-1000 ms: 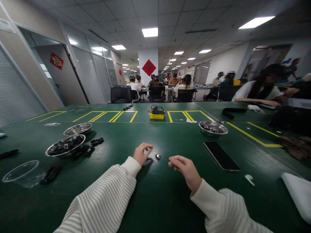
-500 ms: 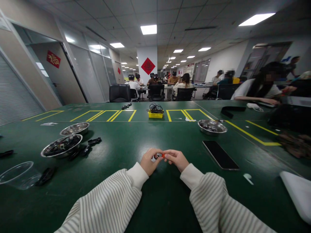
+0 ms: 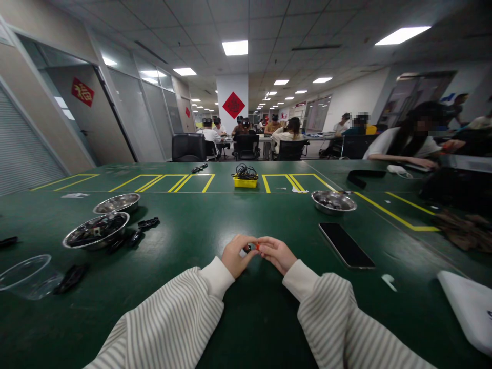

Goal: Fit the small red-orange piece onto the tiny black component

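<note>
My left hand (image 3: 237, 255) and my right hand (image 3: 280, 252) meet at the fingertips just above the table's middle. Both are closed in a pinch around a small orange piece (image 3: 257, 247), too covered by fingers to name. Through the gap between my left thumb and forefinger shows a small dark and silvery part (image 3: 249, 248); whether it touches the fingers I cannot tell. To the right of my right hand lies a black-screened phone (image 3: 346, 245).
On the green table (image 3: 261, 328), left, are a steel bowl of black parts (image 3: 96, 231), another steel bowl (image 3: 116, 204) and a clear plastic cup (image 3: 33, 277). A third bowl (image 3: 333, 203), a white earbud (image 3: 389, 282) and a yellow box with cables (image 3: 245, 181) stand farther off.
My hands have come together from apart. My right fingers now pinch the orange piece that showed at my left fingertips. The small silvery part on the table is now mostly behind my left fingers.
</note>
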Tool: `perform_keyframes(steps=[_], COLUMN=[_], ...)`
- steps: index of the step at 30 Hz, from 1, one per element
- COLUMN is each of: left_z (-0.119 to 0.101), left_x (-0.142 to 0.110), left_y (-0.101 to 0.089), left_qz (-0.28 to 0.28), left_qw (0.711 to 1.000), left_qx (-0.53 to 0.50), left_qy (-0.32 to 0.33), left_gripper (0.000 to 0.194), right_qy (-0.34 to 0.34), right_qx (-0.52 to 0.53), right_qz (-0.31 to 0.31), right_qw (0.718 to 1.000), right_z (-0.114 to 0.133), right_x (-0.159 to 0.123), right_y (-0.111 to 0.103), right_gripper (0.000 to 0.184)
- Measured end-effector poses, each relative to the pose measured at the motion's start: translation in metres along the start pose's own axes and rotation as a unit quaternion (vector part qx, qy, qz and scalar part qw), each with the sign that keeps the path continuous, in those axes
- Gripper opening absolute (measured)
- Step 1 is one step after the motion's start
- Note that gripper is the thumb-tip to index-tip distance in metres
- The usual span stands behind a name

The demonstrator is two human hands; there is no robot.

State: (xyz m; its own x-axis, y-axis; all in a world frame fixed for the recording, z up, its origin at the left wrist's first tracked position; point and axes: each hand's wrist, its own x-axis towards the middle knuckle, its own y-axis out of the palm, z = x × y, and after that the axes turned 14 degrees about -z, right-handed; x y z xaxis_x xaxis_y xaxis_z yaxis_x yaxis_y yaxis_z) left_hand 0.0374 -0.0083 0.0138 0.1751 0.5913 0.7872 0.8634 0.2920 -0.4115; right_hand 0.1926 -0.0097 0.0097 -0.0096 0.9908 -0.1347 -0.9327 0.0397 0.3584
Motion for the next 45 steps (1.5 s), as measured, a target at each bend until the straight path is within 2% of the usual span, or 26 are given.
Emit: perform_keyframes(steps=[6,8,10,12,17,25,36,39,45], left_z=[0.014,0.019,0.022,0.023,0.018,0.014,0.014,0.015,0.014], left_x=[0.000,-0.002,-0.004,-0.004,-0.003,-0.004,-0.005,-0.006,-0.008], left_y=[-0.008,-0.008,-0.006,-0.005,-0.004,-0.004,-0.004,-0.004,-0.003], left_qz=[0.061,0.097,0.135,0.153,0.121,0.106,0.076,0.075,0.086], left_qw=[0.988,0.981,0.977,0.977,0.988,0.993,0.995,0.995,0.989], left_qx=[0.142,0.166,0.164,0.151,0.099,0.044,0.040,0.027,0.043], left_qy=[-0.005,-0.011,-0.012,-0.012,-0.007,0.010,0.042,0.053,0.115], left_gripper=[0.038,0.034,0.023,0.015,0.016,0.014,0.016,0.023,0.024], right_qy=[-0.047,-0.071,-0.094,-0.101,-0.088,-0.122,-0.154,-0.144,-0.135], right_qx=[-0.064,-0.102,-0.134,-0.160,-0.187,-0.178,-0.174,-0.163,-0.201], right_qz=[-0.055,-0.062,-0.067,-0.069,-0.062,-0.035,-0.017,-0.022,-0.041], right_qw=[0.995,0.990,0.984,0.979,0.976,0.976,0.972,0.976,0.969], right_z=[-0.006,-0.007,-0.006,-0.005,-0.002,-0.006,-0.009,-0.010,-0.010], right_x=[0.009,0.011,0.009,0.007,0.001,0.001,0.000,0.000,0.000], right_y=[-0.011,-0.013,-0.013,-0.011,-0.009,-0.007,-0.009,-0.008,-0.008], right_gripper=[0.024,0.024,0.025,0.026,0.027,0.021,0.020,0.019,0.018])
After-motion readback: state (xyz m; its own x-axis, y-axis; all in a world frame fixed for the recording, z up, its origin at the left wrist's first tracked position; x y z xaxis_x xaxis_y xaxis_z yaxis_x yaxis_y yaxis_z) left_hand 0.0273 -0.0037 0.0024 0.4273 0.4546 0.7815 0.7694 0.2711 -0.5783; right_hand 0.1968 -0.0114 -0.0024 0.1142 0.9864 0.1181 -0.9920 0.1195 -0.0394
